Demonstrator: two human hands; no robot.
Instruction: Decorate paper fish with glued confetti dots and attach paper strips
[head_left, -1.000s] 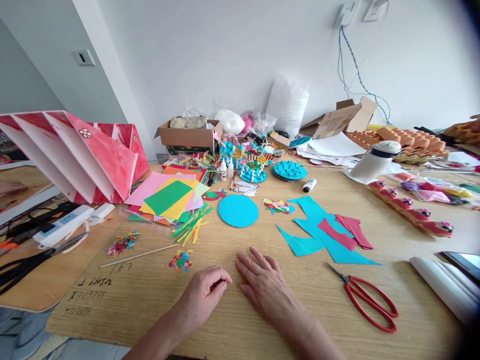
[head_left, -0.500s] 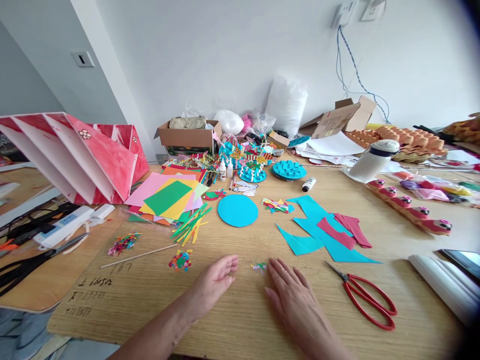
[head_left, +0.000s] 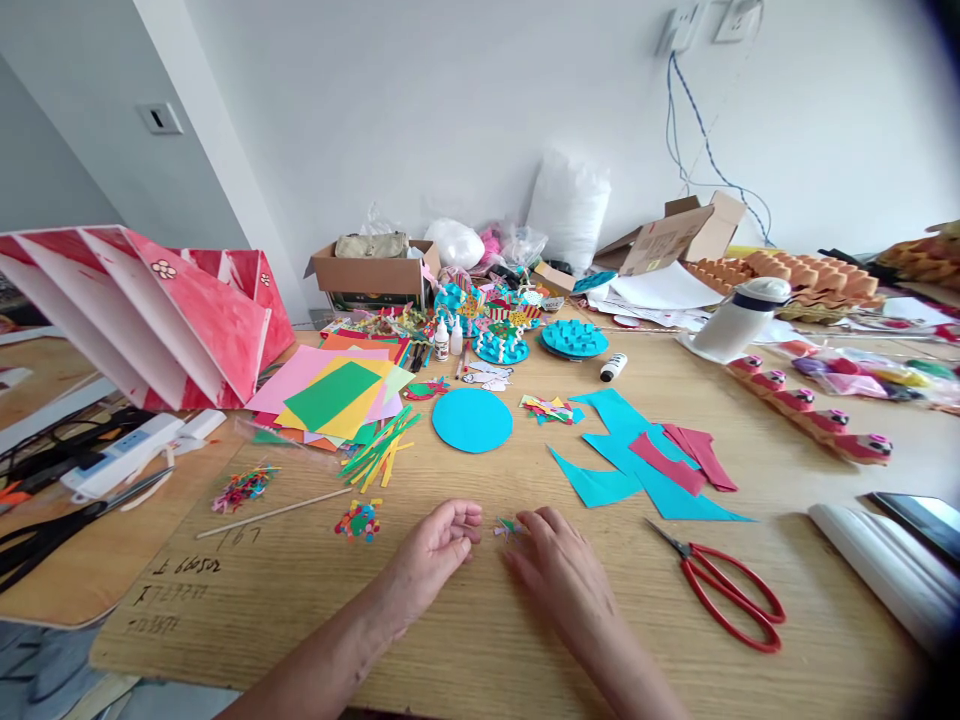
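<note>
Small coloured paper scraps [head_left: 507, 526] lie in a little pile on the wooden table between my two hands. My left hand [head_left: 436, 545] rests on its edge just left of them, loosely cupped with nothing in it. From the right, my right hand [head_left: 562, 565] lies palm down with bent fingers, its fingertips at the edge of the scraps and partly covering them. Beyond the hands is a blue paper circle [head_left: 472, 420]. Red-handled scissors [head_left: 726, 590] lie on the right, by cut blue paper [head_left: 637, 440] with dark red pieces [head_left: 671, 460] on it.
To the left are paper dots [head_left: 358, 520], a wooden stick [head_left: 277, 513], green and yellow strips [head_left: 379, 450] and stacked coloured sheets [head_left: 334, 395]. Glue bottles [head_left: 442, 340] and blue decorated crafts [head_left: 501, 345] stand behind. A white device [head_left: 870, 575] sits at the far right.
My right hand has shifted left over the scraps, its fingers now more bent. The left hand's fingers have curled a little, and the scraps lie closer together.
</note>
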